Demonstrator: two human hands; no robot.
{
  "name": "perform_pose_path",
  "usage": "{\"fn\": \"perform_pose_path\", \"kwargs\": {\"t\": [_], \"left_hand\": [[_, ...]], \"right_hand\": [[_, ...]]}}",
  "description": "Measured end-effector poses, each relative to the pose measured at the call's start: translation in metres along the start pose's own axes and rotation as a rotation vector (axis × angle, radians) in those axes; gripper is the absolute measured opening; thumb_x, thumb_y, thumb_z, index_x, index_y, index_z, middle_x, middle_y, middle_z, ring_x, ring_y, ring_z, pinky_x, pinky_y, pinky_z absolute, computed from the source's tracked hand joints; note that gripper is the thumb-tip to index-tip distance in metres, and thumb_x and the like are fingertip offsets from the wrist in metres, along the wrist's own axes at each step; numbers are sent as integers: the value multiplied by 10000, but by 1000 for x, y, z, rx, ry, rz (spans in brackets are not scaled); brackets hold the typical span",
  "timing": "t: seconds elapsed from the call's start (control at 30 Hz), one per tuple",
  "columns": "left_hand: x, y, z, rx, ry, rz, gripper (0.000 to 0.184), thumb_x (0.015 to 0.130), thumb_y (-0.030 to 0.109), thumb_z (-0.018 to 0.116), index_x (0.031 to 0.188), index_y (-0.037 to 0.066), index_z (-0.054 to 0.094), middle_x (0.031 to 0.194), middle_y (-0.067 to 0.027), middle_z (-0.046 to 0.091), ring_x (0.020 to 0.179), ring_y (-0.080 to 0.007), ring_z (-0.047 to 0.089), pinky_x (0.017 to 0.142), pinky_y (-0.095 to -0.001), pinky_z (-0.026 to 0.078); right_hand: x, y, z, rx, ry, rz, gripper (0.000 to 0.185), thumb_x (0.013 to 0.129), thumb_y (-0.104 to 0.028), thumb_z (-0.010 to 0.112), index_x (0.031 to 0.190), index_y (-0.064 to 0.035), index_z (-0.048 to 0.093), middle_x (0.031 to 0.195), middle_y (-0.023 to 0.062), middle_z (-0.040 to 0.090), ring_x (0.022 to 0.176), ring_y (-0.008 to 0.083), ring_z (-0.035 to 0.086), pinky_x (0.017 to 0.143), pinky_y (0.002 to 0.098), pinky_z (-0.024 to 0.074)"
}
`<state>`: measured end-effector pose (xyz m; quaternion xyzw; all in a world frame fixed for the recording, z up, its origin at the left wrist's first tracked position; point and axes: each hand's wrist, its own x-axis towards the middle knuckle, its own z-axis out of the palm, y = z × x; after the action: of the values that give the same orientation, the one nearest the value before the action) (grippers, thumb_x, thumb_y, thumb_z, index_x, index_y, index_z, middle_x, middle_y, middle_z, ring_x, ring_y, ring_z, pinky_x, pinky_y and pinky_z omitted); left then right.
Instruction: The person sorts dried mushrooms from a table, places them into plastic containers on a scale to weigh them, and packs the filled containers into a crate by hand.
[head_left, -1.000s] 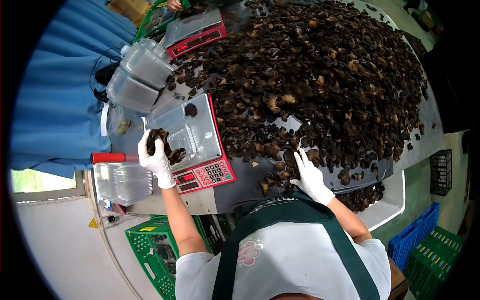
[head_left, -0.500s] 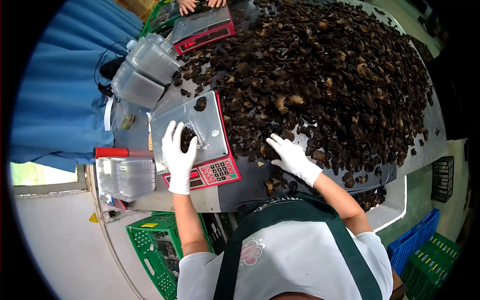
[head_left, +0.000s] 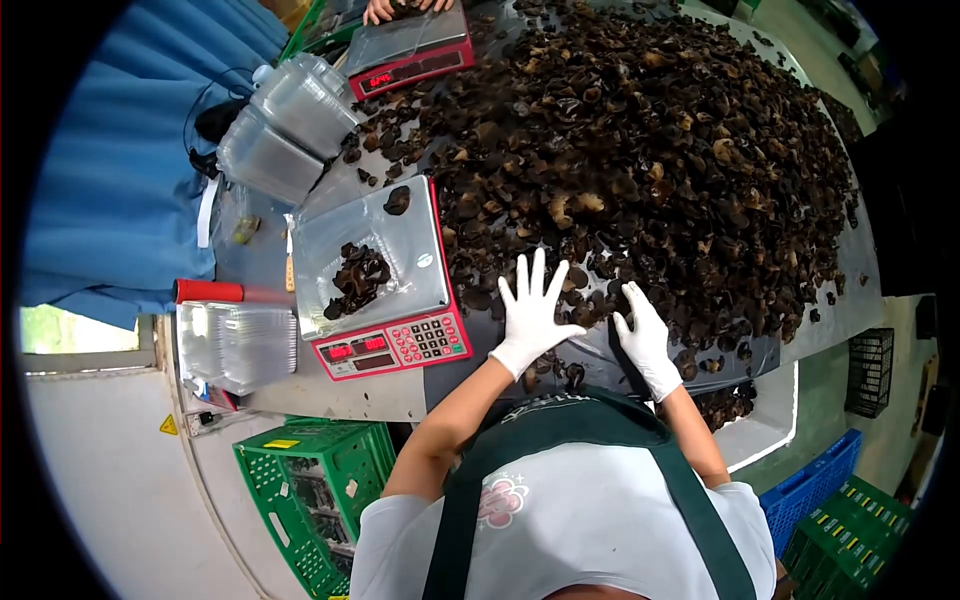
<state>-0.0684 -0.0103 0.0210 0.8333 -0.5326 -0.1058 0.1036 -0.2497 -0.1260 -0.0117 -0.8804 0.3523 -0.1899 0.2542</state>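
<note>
Scales (head_left: 385,345) before me, two; gloved hands (head_left: 530,322), two; bare hands (head_left: 380,11), two; heap (head_left: 650,170), one; curtain (head_left: 120,170), one; red cylinder (head_left: 208,291), one.

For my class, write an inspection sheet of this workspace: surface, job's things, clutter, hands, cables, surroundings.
Surface: grey table, largely covered by a heap of dark fungus-like pieces.
Job's things: near scale, display lit, bearing a dark clump and one loose piece.
Clutter: stacked clear trays and a red roll, left of the near scale.
Hands: left hand, fingers spread, and right hand, both white-gloved by the heap's near edge; nothing seen held.
Cables: thin black cable beside the blue curtain.
Surroundings: green crate below; another person's hands at the far scale.
</note>
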Motion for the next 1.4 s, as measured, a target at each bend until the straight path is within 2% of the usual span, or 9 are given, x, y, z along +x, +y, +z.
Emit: {"fn": "perform_pose_path", "kwargs": {"t": [0.27, 0.43, 0.57, 0.7, 0.73, 0.83, 1.0, 1.27, 1.4], "left_hand": [[27, 13, 8, 59, -13, 207, 783, 710, 601, 671, 1349, 182, 500, 1536, -153, 191, 1340, -386, 275, 1006, -609, 295], [-10, 0, 28, 45, 379, 443, 433, 783, 326, 680, 1149, 101, 627, 1203, -101, 576, 888, -237, 526, 722, -363, 412], [-13, -18, 27, -31, 518, 473, 247, 729, 187, 725, 965, 122, 699, 961, -37, 626, 695, -190, 564, 531, -273, 482], [-10, -31, 21, -222, 540, 410, 189, 720, 104, 720, 908, 105, 698, 895, -38, 649, 751, -182, 631, 583, -280, 526], [-5, -38, 14, -110, 607, 564, 172, 730, 73, 709, 900, 71, 683, 886, -34, 638, 777, -191, 627, 577, -275, 518], [-1, -33, -1, -797, 610, 110, 93, 778, -28, 683, 865, -1, 664, 852, -90, 654, 772, -197, 642, 716, -280, 509], [1, -55, -19, -1037, 581, -227, 135, 837, 62, 688, 959, 5, 694, 865, -22, 674, 772, -72, 592, 733, -225, 478], [-24, -117, -151, -603, 1094, -187, 111, 816, -10, 675, 925, 13, 681, 930, -65, 673, 836, -130, 614, 795, -271, 489], [-37, -178, -166, -201, 1129, -134, 150, 808, 22, 696, 957, 15, 680, 961, -95, 675, 854, -210, 635, 822, -297, 498]], "right_hand": [[0, -1, 14, -106, 92, -55, 427, 826, -178, 656, 1234, -95, 560, 1297, 110, 554, 996, 280, 598, 835, 353, 507], [-1, -2, 11, -91, 99, -58, 436, 816, -143, 660, 1238, -94, 561, 1286, 100, 568, 1007, 277, 610, 862, 334, 500], [0, -1, 12, -78, 80, -46, 433, 816, -143, 658, 1235, -94, 562, 1288, 101, 567, 1005, 279, 611, 861, 336, 500], [0, 2, 13, -89, 89, -62, 431, 813, -143, 658, 1231, -96, 563, 1288, 97, 567, 996, 275, 612, 851, 336, 504], [0, 2, 13, -86, 90, -63, 430, 814, -144, 658, 1230, -96, 563, 1289, 96, 568, 994, 275, 612, 850, 337, 504], [-1, 1, 13, -80, 78, -45, 428, 813, -149, 660, 1227, -97, 565, 1295, 95, 563, 999, 273, 611, 852, 337, 504], [0, 0, 13, -86, 63, -30, 426, 817, -162, 661, 1226, -96, 565, 1301, 92, 559, 997, 272, 610, 849, 338, 505], [0, -17, 2, -118, -15, -4, 493, 804, -209, 689, 1254, -77, 539, 1340, 97, 521, 1008, 278, 590, 846, 347, 504], [4, -36, 3, -124, -70, -54, 632, 761, -256, 737, 1306, -57, 486, 1368, 121, 483, 1041, 285, 568, 856, 347, 500]]}}
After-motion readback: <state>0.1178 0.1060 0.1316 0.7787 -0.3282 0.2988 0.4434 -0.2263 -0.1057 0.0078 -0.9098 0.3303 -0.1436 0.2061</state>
